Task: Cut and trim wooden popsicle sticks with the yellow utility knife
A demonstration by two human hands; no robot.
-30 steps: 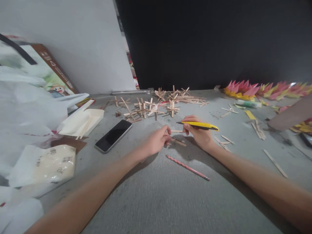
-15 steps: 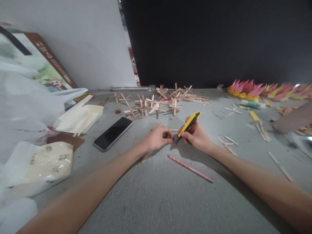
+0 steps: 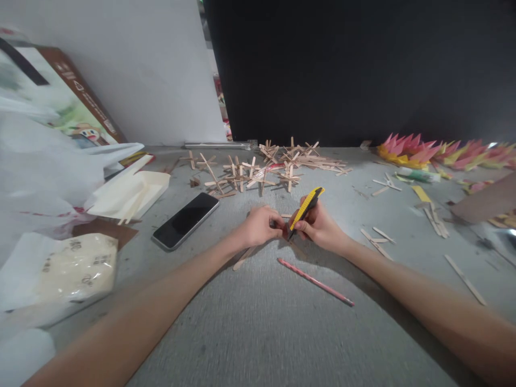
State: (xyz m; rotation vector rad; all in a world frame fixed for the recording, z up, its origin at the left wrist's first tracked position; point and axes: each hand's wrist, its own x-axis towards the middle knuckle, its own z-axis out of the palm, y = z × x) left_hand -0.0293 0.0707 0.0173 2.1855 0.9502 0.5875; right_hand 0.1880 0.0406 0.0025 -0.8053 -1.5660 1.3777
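Note:
My right hand (image 3: pixel 318 226) is closed round a yellow and black utility knife (image 3: pixel 307 207), held slanted with its tip down by my left fingertips. My left hand (image 3: pixel 262 226) is pinched on a wooden craft stick (image 3: pixel 297 248), low over the table; the fingers hide much of it. Another craft stick (image 3: pixel 243 259) shows from under the left wrist, and the end of one more (image 3: pixel 286 216) lies behind the hands. A pink pencil (image 3: pixel 316 282) rests on the table in front of my hands.
Star-like craft-stick assemblies (image 3: pixel 242 174) stand at the back of the grey table (image 3: pixel 250 322). On the left are a phone (image 3: pixel 186 220), a paper tray (image 3: pixel 155 188) and a wrapped package (image 3: pixel 80 266). Loose sticks (image 3: pixel 465 279), a glue stick (image 3: pixel 417 174) and pink-yellow paper pieces (image 3: pixel 409 150) lie right.
The utility knife and my right hand have shifted slightly left, toward my left fingertips. My left hand has stayed almost in place.

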